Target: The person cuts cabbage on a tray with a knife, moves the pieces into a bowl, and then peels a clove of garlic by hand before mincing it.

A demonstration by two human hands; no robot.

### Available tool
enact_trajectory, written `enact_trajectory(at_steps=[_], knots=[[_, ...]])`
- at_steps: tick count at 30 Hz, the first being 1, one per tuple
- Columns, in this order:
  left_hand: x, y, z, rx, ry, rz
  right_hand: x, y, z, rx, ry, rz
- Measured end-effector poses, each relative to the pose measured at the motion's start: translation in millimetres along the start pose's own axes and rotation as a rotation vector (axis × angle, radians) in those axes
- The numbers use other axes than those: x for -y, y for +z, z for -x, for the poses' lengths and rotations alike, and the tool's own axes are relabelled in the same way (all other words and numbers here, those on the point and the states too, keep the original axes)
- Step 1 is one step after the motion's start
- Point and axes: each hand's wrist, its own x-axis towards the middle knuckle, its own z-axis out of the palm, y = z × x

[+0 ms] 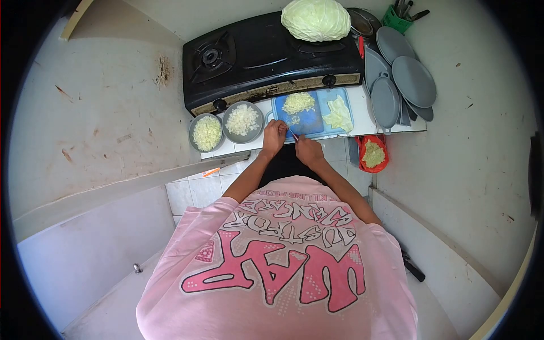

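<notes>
My right hand (309, 151) is closed round the handle of a small knife (292, 134), whose blade points up and left toward my other hand. My left hand (275, 136) has its fingers pressed together at the blade's tip; anything between them is too small to make out. Both hands are at the near edge of a blue cutting board (309, 122). On the board lie a pile of shredded cabbage (298, 102) and, at the right, some cabbage leaves (338, 114).
Left of the board are a bowl of chopped white pieces (242, 120) and a bowl of shredded cabbage (207, 134). Behind stands a black stove (255, 56) with a cabbage head (316, 20). Grey plates (414, 81) stand right; a red bag (373, 154) hangs below the counter edge.
</notes>
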Motion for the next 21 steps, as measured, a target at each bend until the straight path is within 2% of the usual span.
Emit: enact_trajectory(at_steps=[8, 15, 21], knots=[[1, 3, 1, -0.016, -0.03, 0.034, -7, -5, 10, 0.036, 0.018, 0.014], [0, -1, 6, -0.001, 0.046, 0.006, -6, -8, 1, 0.032, 0.071, -0.061], [3, 1, 4, 0.011, 0.04, -0.045, -6, -9, 10, 0.042, 0.026, -0.068]])
